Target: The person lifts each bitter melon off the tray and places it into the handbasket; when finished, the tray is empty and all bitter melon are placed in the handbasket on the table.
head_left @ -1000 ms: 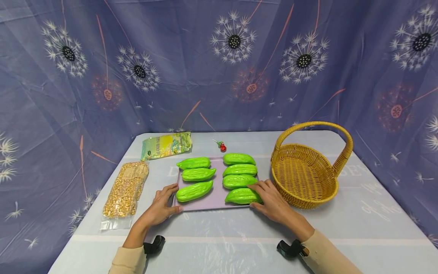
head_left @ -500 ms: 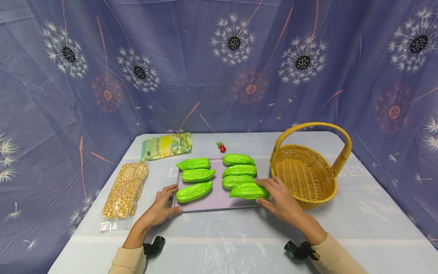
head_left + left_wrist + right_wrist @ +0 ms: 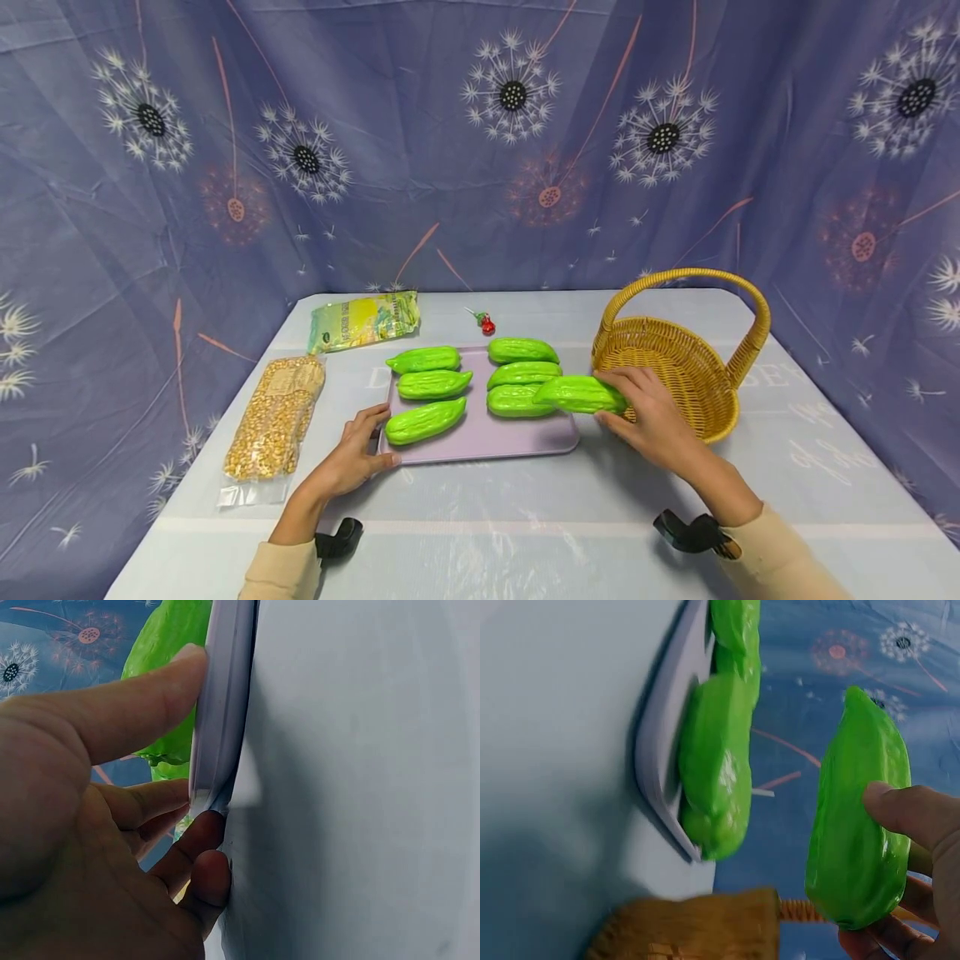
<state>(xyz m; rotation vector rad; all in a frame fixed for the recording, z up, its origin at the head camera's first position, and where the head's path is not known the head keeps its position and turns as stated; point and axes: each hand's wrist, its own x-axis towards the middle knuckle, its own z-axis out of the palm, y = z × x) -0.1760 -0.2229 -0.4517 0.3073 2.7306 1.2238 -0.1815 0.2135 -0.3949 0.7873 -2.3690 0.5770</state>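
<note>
My right hand (image 3: 652, 421) holds a green, ridged bitter melon (image 3: 581, 393) by its right end, above the tray's right edge and close in front of the basket (image 3: 660, 337). In the right wrist view, the thumb lies across this held bitter melon (image 3: 859, 825) and the other fingers curl behind it. My left hand (image 3: 352, 457) grips the near left corner of the pale purple tray (image 3: 480, 435), thumb on the front rim and fingers at the side. Three bitter melons (image 3: 426, 420) lie on the tray's left half. Three more bitter melons (image 3: 525, 373) lie on the right half, one partly hidden.
The yellow wicker basket has a tall arched handle (image 3: 682, 273). On the far left lie a clear bag of corn kernels (image 3: 273, 421) and a green-yellow packet (image 3: 365, 321). Behind the tray is a small red and green item (image 3: 486, 322) on a thin stick.
My right hand has lifted the nearest bitter melon off the tray's right side and carried it right and upward toward the basket. The left hand has stayed at the tray's corner.
</note>
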